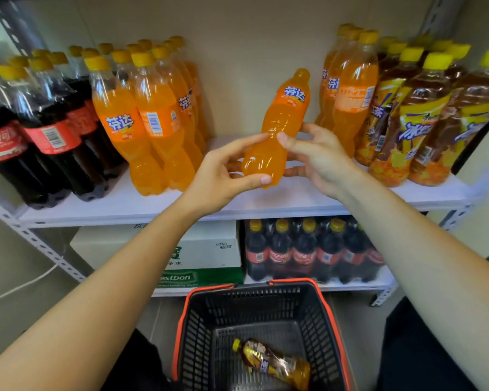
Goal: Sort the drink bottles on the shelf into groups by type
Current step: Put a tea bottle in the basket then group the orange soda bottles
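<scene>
An orange soda bottle [280, 122] is held tilted above the white shelf [266, 201], its cap pointing up and away. My left hand [223, 176] grips its base and my right hand [319, 156] pinches its middle. On the shelf stand cola bottles [48, 131] at the far left, orange soda bottles [150, 117] beside them, a few more orange soda bottles [347, 91] right of centre, and iced tea bottles [424, 119] at the far right. The shelf gap between the two orange groups lies behind the held bottle.
A black shopping basket with a red rim [261, 334] stands on the floor below, with one iced tea bottle [274, 362] lying in it. The lower shelf carries a white and green carton [203, 255] and a pack of cola bottles [311, 249].
</scene>
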A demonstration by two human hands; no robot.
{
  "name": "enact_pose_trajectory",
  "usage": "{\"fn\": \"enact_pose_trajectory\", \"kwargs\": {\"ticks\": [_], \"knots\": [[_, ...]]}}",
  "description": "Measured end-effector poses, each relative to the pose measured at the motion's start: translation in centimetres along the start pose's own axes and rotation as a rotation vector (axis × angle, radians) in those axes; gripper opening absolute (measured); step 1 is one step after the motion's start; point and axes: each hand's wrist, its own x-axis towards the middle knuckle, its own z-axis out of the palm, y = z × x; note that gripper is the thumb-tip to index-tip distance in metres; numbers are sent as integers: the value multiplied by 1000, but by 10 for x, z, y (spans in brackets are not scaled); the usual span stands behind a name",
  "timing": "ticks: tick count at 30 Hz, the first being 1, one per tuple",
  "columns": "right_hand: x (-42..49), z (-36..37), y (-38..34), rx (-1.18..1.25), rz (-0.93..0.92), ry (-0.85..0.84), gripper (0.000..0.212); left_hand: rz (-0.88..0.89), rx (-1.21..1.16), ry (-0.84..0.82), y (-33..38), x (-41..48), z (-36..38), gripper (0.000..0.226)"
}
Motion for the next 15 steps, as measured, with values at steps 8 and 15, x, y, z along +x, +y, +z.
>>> {"fn": "enact_pose_trajectory", "kwargs": {"ticks": [8, 15], "knots": [[3, -4, 4, 29, 88, -45, 48, 56, 104, -83, 5, -4, -3, 82], [0, -9, 7, 39, 105, -95, 50, 15, -10, -106, 4, -7, -4, 54]]}}
